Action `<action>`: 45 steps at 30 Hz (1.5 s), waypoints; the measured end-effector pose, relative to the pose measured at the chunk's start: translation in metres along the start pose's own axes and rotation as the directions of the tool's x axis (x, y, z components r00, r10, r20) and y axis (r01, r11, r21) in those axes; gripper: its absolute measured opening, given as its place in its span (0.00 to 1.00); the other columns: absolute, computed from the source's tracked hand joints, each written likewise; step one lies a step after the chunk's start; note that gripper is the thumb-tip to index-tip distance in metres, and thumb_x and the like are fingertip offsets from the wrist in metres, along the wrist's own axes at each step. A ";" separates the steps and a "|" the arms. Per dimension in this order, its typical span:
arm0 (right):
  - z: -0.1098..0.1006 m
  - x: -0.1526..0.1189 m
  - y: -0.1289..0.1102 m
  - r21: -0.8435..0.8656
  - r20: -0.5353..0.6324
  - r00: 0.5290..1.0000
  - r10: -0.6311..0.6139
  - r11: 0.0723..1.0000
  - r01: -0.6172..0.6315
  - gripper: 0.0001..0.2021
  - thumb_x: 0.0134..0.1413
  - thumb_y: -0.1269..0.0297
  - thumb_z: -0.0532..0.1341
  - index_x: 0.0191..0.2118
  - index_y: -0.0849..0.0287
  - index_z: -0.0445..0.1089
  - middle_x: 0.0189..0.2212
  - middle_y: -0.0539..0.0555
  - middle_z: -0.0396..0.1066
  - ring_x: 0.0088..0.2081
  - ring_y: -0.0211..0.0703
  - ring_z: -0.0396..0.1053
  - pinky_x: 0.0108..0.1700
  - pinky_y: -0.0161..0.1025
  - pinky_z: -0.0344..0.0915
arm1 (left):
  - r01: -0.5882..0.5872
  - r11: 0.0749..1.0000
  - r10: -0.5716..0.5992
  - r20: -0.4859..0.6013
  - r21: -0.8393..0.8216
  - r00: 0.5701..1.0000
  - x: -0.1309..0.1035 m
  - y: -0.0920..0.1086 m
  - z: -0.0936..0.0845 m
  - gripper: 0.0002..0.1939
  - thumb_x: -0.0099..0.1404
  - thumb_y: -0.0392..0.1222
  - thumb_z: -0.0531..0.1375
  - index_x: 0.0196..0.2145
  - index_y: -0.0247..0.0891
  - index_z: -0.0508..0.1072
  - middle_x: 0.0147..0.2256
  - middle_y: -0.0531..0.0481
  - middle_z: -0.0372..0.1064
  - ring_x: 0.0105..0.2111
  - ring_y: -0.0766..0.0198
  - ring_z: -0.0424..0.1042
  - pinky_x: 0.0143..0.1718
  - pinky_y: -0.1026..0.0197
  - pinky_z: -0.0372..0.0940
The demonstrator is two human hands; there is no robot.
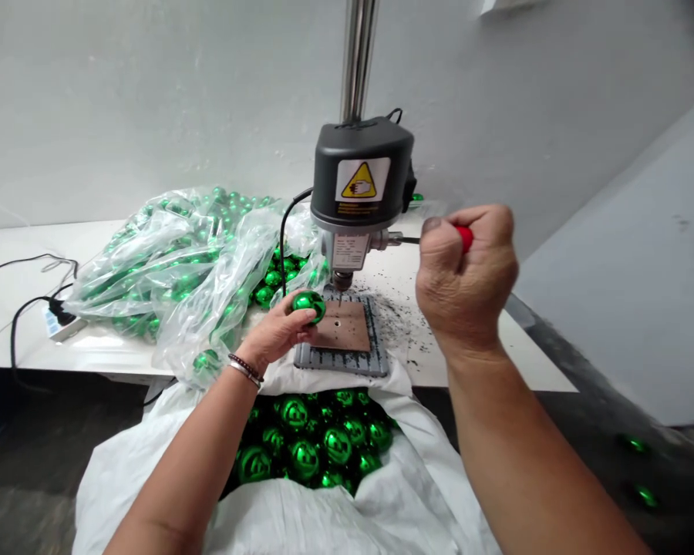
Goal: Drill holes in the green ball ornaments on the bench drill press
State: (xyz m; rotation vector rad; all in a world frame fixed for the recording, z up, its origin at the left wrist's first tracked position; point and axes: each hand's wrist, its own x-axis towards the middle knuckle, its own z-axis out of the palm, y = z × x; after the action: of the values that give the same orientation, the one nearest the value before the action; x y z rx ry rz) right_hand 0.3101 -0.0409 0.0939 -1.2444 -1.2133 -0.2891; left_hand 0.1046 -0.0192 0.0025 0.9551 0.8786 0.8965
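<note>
A shiny green ball (308,307) sits between the fingers of my left hand (277,331), beside the bit of a bench drill press (362,181). My right hand (467,277) is wrapped round the red-knobbed feed lever (467,238) at the press's right side. Under the chuck (342,280) lies a brown board (352,333) with a small hole, on the grey slotted base (375,364). Below the table edge, a white cloth sack (428,462) lies open with many green balls (304,459) inside.
A clear plastic bag (167,262) full of green balls covers the table's left side. Dark shavings (399,308) are scattered right of the base. A power strip (63,327) with black cords lies at left. Two green balls (646,496) rest on the floor at right.
</note>
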 end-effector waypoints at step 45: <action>-0.005 -0.013 0.008 -0.093 0.001 0.999 -0.042 0.995 0.042 0.09 0.56 0.59 0.53 0.31 0.58 0.59 0.23 0.46 0.58 0.24 0.29 0.56 0.29 0.31 0.56 | -0.040 0.628 0.108 -0.036 0.777 0.993 0.041 -0.023 0.031 0.24 0.53 0.46 0.67 0.47 0.36 0.74 0.35 0.53 0.74 0.33 0.64 0.69 0.34 0.65 0.64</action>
State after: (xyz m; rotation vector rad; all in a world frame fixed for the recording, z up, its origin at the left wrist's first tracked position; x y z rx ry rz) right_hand 0.3136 -0.0474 0.0797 -1.2997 -1.2375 -0.3807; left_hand 0.1528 0.0024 -0.0170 1.7300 1.3533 0.6016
